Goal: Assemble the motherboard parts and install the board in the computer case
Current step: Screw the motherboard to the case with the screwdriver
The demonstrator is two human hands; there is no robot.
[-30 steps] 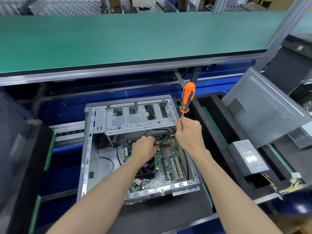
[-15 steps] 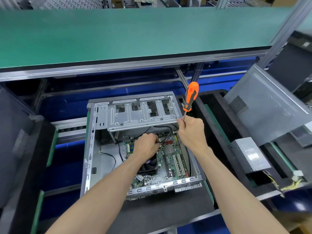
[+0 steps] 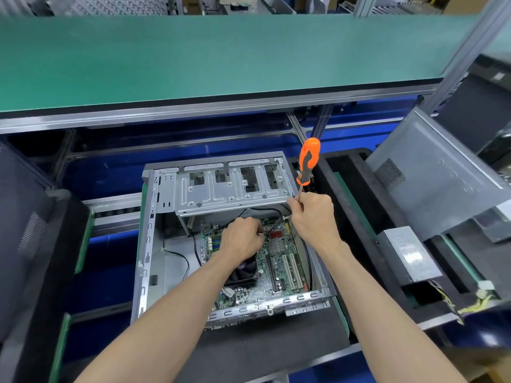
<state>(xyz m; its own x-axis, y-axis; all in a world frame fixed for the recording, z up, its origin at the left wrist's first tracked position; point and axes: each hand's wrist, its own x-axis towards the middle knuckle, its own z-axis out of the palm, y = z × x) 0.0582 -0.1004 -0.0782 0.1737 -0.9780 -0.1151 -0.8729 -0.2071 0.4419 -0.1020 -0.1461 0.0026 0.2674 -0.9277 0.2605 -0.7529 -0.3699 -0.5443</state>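
Head view, centre frame: green motherboard (image 3: 279, 261) already lies inside the open grey steel computer case (image 3: 149, 244). My left hand (image 3: 243, 240) pinches a black cable (image 3: 269, 225); my right hand (image 3: 312, 217) grips the orange-handled screwdriver (image 3: 307, 161) by its shaft. Cabling and fastening, I judge, remain.

— What carries the things here?
— A black mat (image 3: 276, 352) on a metal-edged bench; the open computer case (image 3: 150, 244) lies directly on it.
— And at the right?
— A black foam tray (image 3: 356, 217); 1 grey power supply (image 3: 409, 254) lies on it, just beside a leaning grey side panel (image 3: 431, 175).
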